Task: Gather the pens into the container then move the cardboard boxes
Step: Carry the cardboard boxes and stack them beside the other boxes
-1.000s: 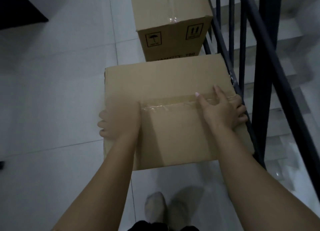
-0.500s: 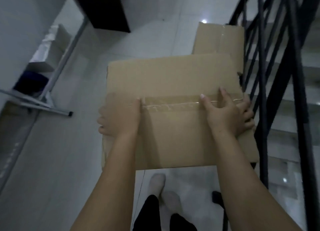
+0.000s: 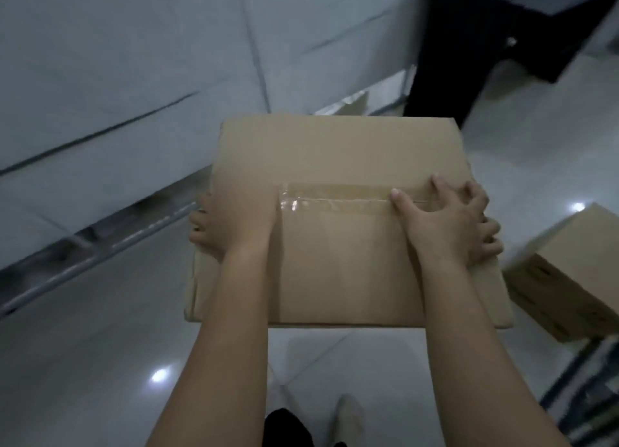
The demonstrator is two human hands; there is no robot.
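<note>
Above the pale glossy tiled floor [image 3: 100, 363], a large flat brown cardboard box [image 3: 338, 151] sealed with clear tape along its top seam is carried in both hands, its top face turned up toward the camera. The left hand [image 3: 231, 225] clasps the box's left edge, palm lying on the top face and fingers curled down over the side, where their tips show beyond the cardboard. The right hand [image 3: 449, 225] grips the right edge in the same way: the thumb stretches inward along the strip of tape, the forefinger rests on the top near it, and the remaining fingers wrap round the side. The box lies between the two hands, with both forearms reaching forward across its near half. To the right, lower down and apart from the carried box, a second brown cardboard box [image 3: 569, 279] with dark printed marks on its side stands beside dark railing bars [image 3: 582, 393] in the lower right corner. A black piece of furniture [image 3: 469, 51] stands on the floor beyond the carried box, and a pale wall [image 3: 117, 61] fills the upper left. The person's light shoe [image 3: 348, 416] shows at the bottom edge.
</note>
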